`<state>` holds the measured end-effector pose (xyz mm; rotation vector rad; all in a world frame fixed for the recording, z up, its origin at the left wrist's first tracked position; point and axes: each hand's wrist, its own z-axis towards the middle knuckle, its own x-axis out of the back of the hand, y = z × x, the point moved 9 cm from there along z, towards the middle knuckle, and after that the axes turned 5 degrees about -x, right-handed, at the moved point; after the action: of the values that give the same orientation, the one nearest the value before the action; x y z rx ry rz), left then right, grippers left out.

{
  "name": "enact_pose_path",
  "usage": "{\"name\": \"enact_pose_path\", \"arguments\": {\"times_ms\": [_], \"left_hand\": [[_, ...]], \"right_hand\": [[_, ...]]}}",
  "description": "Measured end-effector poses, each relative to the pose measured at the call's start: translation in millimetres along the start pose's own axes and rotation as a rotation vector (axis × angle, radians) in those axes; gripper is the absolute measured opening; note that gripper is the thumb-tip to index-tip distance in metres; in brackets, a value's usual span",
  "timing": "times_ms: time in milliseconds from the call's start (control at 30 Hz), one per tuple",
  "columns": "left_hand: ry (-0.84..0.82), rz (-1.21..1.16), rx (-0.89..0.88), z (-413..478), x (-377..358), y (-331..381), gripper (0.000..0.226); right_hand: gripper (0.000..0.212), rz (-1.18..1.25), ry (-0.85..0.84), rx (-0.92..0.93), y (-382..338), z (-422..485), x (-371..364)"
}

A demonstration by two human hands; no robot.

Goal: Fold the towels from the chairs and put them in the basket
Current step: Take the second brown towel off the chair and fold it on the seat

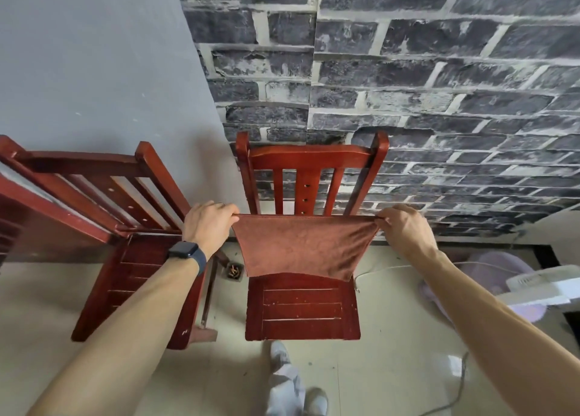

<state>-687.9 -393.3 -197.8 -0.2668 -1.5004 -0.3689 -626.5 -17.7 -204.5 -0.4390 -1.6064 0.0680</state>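
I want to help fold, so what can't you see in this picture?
Head view only:
Basket: not in the picture, so its place is unknown.
Left chair: cut by the left edge.
Fingertips of the left hand and right hand: curled out of sight at the towel corners they pinch.
Bits in the floor drain: too small to name.

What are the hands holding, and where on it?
Left hand and right hand each pinch a top corner of the brown towel, stretched between them.
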Motion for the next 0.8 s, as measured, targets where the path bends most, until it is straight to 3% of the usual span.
{"name": "enact_pose_path", "arguments": {"times_ms": [233, 533, 633, 800], "left_hand": [[-0.060, -0.057, -0.002, -36.5, -70.1, 5.2, 0.008], [-0.387, -0.108, 0.013, -148.6, -213.7, 27.4, 0.008], [-0.534, -0.073, 0.006, -192.5, -264.4, 32.8, 0.019], [-0.575, -0.309, 0.213, -227.6, -309.5, 24.3, 0.021]], "right_hand": [[0.016, 0.020, 0.008, -0.064, 30.7, -35.1, -70.0], [0.014, -0.028, -0.260, -0.235, 99.0, -139.8, -227.8], [0.016, -0.028, -0.377, -0.284, 117.5, -177.5, -274.9], [0.014, 0.137, -0.406, -0.442, 136.1, -205.1, -315.1]]}}
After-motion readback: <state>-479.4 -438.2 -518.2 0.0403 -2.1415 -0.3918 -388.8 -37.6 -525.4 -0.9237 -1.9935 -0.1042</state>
